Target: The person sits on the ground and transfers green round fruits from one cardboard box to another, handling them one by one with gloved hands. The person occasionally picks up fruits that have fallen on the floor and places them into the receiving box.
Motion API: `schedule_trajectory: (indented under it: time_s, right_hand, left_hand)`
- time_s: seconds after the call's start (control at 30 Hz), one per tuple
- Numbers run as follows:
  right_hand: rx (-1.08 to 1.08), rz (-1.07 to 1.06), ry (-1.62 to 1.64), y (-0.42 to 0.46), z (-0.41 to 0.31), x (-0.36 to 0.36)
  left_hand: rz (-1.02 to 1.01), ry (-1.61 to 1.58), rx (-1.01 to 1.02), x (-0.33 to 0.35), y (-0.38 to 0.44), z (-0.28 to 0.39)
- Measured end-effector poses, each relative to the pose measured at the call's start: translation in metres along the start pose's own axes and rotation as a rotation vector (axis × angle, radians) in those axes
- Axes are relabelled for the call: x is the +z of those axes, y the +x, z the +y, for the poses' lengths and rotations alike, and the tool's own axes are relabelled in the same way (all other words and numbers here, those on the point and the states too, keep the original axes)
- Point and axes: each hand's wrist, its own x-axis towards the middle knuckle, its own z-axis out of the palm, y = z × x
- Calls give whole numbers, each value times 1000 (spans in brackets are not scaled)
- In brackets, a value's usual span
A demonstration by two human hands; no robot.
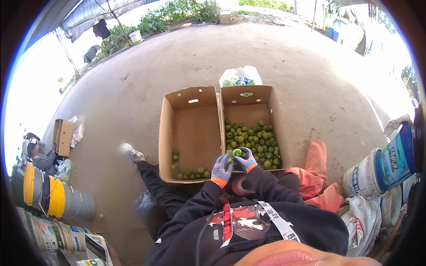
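Note:
Both hands wear grey work gloves with orange cuffs and meet above the near edge of the right cardboard box (283, 133). My left hand (222, 169) has its fingers closed round a green citrus fruit (230, 160), partly hidden by them. My right hand (247, 160) grips another bright green fruit (237, 152) just beside it. Many round green fruits (253, 139) fill the near part of the right box. In the left cardboard box (163, 133), touching it, several similar fruits (193, 173) lie along the near wall and near left corner.
A white plastic bag (241, 75) stands behind the right box. Stacked buckets (60, 193) lie at the left, with a seated person (45, 158) beyond them. More buckets (362, 173) and a sack (364, 216) are at the right. One fruit (102, 216) rests on the ground.

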Motion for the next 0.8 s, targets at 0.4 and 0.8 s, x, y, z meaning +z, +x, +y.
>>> schedule_trajectory:
  time_s: [0.4, 0.8]
  right_hand:
    - [-139, -304, -646, -31, -20, 15]
    - [-206, -179, -789, -31, -31, 8]
  left_hand:
    - [30, -1031, -506, 22, -9, -22]
    - [36, -345, -690, -20, -8, -46]
